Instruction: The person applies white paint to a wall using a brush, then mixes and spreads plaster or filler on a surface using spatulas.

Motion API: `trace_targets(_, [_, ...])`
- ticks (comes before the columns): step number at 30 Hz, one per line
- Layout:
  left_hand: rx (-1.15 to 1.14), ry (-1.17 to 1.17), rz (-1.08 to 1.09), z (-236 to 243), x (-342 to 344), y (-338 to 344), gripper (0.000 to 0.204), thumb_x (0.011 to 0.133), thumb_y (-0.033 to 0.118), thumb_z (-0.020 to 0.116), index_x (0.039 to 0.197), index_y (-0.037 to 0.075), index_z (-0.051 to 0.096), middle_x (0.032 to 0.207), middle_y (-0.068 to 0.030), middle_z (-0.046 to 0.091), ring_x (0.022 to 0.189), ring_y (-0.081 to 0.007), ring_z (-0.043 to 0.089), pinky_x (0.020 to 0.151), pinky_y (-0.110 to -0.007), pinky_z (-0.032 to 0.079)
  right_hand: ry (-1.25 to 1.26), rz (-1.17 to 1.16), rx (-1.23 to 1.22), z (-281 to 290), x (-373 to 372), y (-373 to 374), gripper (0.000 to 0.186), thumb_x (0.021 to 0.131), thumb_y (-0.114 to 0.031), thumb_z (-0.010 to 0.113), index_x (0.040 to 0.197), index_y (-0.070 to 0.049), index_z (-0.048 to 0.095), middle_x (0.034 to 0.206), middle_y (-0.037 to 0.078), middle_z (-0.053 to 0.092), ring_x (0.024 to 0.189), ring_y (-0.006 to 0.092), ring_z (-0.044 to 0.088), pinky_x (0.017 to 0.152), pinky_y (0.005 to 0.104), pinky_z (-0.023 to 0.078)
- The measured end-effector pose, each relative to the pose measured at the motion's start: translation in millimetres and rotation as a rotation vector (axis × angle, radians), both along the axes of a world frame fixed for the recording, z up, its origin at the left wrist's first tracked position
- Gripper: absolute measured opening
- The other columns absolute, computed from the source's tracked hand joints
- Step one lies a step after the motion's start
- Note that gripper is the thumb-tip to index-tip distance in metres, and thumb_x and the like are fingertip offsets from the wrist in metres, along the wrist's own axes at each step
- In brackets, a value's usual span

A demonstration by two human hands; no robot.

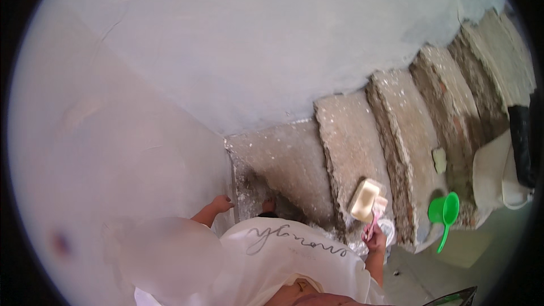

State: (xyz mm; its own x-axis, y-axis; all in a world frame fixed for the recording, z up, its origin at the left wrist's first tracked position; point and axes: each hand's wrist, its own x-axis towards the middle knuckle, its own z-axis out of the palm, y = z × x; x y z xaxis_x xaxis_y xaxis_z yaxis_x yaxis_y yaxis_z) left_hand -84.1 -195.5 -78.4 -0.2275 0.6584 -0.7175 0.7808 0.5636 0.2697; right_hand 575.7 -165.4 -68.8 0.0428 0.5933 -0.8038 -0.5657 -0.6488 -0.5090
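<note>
My right hand [375, 239] is closed round the pink handle of a paintbrush [371, 228]. The brush's pale head lies against the lower right side of a cream rectangular tub [361, 201], which rests on a rough step. A clear round plastic container [387, 228] shows just beside this hand, partly covered by it. Over on the left, my left hand [222, 203] reaches out by the wall corner, with its small fingers loosely spread and nothing seen in them. Whether it touches the wall is unclear. The brush's bristle tips are too small to make out.
Unfinished concrete steps [396, 107] with broken edges climb to the right along a pale wall [255, 34]. A green dipper [443, 208], a pale flat piece [440, 160] and a white bucket [492, 170] stand to the right. My bare foot [269, 204] is beside a hollow.
</note>
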Motion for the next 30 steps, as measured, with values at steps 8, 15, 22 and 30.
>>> trace_targets(8, [0.052,0.014,-0.081,-32.5,-10.7,-5.6,0.046,0.074,0.045,0.066,0.093,0.004,0.072,0.098,-0.0193,0.068,0.095,-0.0356,0.063,0.085,-0.043,0.049,0.128,-0.112,-0.093,-8.3,12.1,-8.5,0.025,0.076,-0.03,0.055,0.1,-0.022,0.056,0.075,0.0,0.06,0.069,0.0187,0.056,0.073,0.0451,0.038])
trace_targets(15, [0.012,-0.03,-0.089,-30.1,-11.0,5.4,0.045,0.076,0.046,0.063,0.091,0.004,0.072,0.094,-0.0193,0.068,0.091,-0.0367,0.064,0.084,-0.044,0.049,0.066,-0.084,0.03,35.2,-5.6,13.1,0.048,0.067,-0.028,0.055,0.115,-0.028,0.057,0.068,0.0,0.059,0.067,0.0182,0.057,0.077,0.0511,0.037])
trace_targets(22, [-0.008,-0.067,-0.004,-37.7,-11.1,-1.9,0.044,0.074,0.044,0.066,0.09,0.004,0.072,0.094,-0.019,0.068,0.09,-0.0364,0.064,0.082,-0.044,0.049,0.059,-0.142,0.238,82.5,-14.3,25.2,0.027,0.071,-0.026,0.056,0.097,-0.02,0.061,0.064,0.002,0.06,0.061,0.0211,0.058,0.07,0.0516,0.048])
trace_targets(30, [-0.005,-0.102,0.103,-15.5,7.1,-11.5,0.043,0.076,0.041,0.068,0.086,-0.001,0.071,0.074,-0.0148,0.066,0.063,-0.0256,0.064,0.061,-0.038,0.053,0.05,-0.081,0.638,180.6,-26.5,58.3,0.02,0.079,-0.021,0.058,0.095,-0.009,0.061,0.071,0.008,0.062,0.065,0.0236,0.06,0.073,0.0478,0.05])
